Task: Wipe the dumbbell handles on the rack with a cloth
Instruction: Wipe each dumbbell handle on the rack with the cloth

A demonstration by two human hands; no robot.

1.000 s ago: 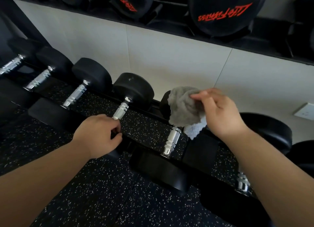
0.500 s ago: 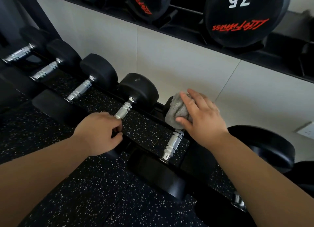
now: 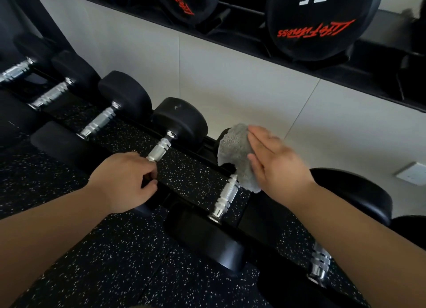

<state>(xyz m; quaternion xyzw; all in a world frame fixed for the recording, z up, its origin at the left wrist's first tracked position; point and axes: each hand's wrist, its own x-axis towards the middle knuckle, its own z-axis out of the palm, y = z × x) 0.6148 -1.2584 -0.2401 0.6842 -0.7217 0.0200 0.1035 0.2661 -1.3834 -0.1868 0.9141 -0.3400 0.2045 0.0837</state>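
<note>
Cloth (image 3: 234, 153), grey and fluffy, covers the far end of a knurled chrome dumbbell handle (image 3: 226, 197) on the speckled rubber rack (image 3: 196, 169). It is pressed there by the flat, straight-fingered right hand (image 3: 276, 167). That handle's long axis runs from the cloth down toward the person, so its bare near stretch lies just below the right hand, the closer of the two hands. Beside the handle, the left hand (image 3: 124, 181) curls round the neighbouring handle (image 3: 159, 148).

Grey cloth (image 3: 232, 151). Silver, ribbed handles (image 3: 227, 192). Black dumbbell heads (image 3: 182, 118). Black floor (image 3: 115, 261) with white speckles. Red lettering (image 3: 315, 30).
</note>
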